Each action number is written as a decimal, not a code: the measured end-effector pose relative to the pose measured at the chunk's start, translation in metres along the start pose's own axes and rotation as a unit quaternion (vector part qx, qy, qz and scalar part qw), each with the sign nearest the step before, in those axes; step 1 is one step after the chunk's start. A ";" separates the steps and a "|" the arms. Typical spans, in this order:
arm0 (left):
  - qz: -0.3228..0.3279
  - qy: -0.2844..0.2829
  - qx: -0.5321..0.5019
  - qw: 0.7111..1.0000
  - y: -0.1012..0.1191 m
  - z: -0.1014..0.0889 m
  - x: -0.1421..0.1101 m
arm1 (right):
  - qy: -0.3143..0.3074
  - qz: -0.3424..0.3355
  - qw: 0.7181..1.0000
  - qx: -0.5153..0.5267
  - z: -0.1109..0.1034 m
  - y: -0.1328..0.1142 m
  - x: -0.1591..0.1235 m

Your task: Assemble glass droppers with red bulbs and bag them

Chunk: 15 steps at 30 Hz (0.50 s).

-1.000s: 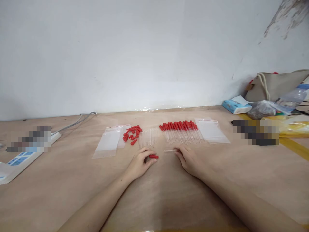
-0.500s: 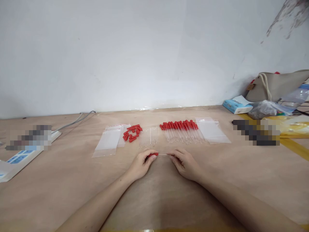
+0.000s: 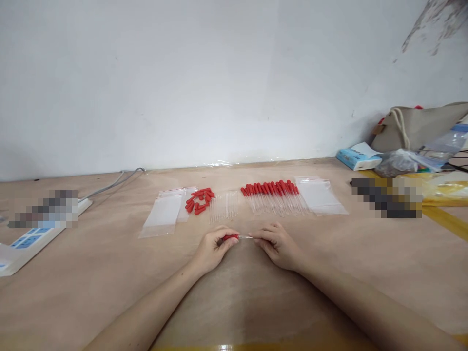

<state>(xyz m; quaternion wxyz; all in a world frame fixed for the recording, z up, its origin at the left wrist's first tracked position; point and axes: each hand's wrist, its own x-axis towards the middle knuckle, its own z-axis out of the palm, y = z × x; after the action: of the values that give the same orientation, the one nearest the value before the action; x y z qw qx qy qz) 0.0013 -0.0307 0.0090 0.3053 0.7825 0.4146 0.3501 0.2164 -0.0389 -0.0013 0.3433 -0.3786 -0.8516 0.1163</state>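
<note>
My left hand [image 3: 212, 249] is closed around a red rubber bulb [image 3: 231, 237], whose mouth points right. A thin glass dropper tube [image 3: 246, 237] runs from that mouth to my right hand [image 3: 280, 247], which pinches its other end between thumb and fingers. How deep the tube sits in the bulb cannot be seen. Beyond my left hand lies a loose pile of red bulbs [image 3: 199, 208], with a row of bare glass tubes [image 3: 224, 207] beside it. Farther right, several droppers with red bulbs fitted [image 3: 274, 195] lie side by side.
Clear zip bags lie to the left [image 3: 163, 212] and right [image 3: 321, 196] of the rows. A power strip [image 3: 40, 239] with a grey cable is at the far left. At the right are a blue tissue pack [image 3: 357, 158], plastic bags [image 3: 398, 163] and a beige bag [image 3: 420, 127].
My right hand has come slightly closer to my left, and less of the glass tube shows between them. Both hands keep their grip. The view has shifted a little.
</note>
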 end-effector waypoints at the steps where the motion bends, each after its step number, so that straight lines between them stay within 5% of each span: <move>1: 0.006 -0.011 -0.003 1.000 0.001 0.000 -0.001 | -0.007 -0.002 1.000 -0.003 -0.001 0.001 0.000; 5: 0.020 -0.059 0.007 0.998 0.003 0.000 -0.003 | -0.030 -0.012 0.999 -0.027 -0.003 0.004 0.001; 15: 0.019 -0.067 0.047 0.996 0.003 0.001 -0.002 | -0.034 0.003 0.998 -0.057 0.006 -0.010 0.003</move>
<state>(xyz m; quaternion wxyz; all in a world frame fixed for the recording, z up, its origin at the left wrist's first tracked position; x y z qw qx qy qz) 0.0026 -0.0346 0.0105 0.2889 0.8252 0.3942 0.2830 0.2053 -0.0432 0.0004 0.2914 -0.3956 -0.8671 0.0815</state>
